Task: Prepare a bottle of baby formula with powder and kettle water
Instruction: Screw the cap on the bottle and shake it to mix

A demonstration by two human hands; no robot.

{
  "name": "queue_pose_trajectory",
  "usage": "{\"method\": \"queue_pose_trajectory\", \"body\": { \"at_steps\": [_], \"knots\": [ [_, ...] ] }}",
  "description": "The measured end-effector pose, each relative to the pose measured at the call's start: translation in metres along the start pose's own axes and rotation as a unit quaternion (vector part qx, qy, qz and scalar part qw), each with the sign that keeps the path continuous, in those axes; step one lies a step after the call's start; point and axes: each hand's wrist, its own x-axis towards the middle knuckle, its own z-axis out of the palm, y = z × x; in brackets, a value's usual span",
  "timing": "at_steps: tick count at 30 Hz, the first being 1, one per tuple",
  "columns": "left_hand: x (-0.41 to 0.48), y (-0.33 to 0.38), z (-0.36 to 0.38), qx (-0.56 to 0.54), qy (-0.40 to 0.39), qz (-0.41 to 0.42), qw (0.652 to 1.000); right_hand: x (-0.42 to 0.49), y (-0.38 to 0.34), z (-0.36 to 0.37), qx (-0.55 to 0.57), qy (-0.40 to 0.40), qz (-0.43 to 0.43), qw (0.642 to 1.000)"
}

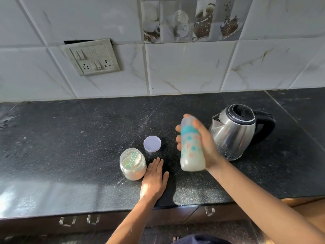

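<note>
Bottle point(192, 155) aloft in right hand point(204, 143) | left hand point(153, 182) flat on counter point(70, 138) beside jar point(133, 164) | kettle point(235, 132) just behind

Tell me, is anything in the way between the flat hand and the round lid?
No, nothing visible. The left hand lies flat on the counter, and only bare counter shows between its fingertips and the lid. The jar stands beside the hand, off that path; the right hand holds the bottle up, clear.

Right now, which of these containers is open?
The powder jar by the left hand: its lilac lid lies on the counter behind it. The bottle is capped and the kettle shut.
</note>
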Motion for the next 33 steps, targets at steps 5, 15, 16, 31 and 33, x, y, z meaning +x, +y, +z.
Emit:
{"method": "queue_pose_trajectory", "body": {
  "at_steps": [5,15,16,31,33],
  "knots": [
    [-0.002,0.001,-0.001,-0.001,-0.010,0.002,1.000,0.001,0.004,-0.013,0.083,0.036,-0.010,0.996],
    [-0.003,0.000,0.000,-0.005,-0.008,0.003,1.000,-0.002,-0.001,-0.010,0.116,0.071,-0.012,0.991],
    [-0.003,0.000,0.000,-0.005,-0.008,0.003,1.000,-0.008,0.006,-0.011,0.053,0.053,-0.007,0.997],
    [0.000,0.000,-0.001,-0.009,-0.002,0.004,1.000,-0.010,0.000,-0.008,0.058,0.019,-0.013,0.998],
    [-0.001,0.000,0.000,-0.010,-0.006,0.005,1.000,0.000,-0.007,-0.010,0.203,0.081,-0.019,0.976]
  ]
}}
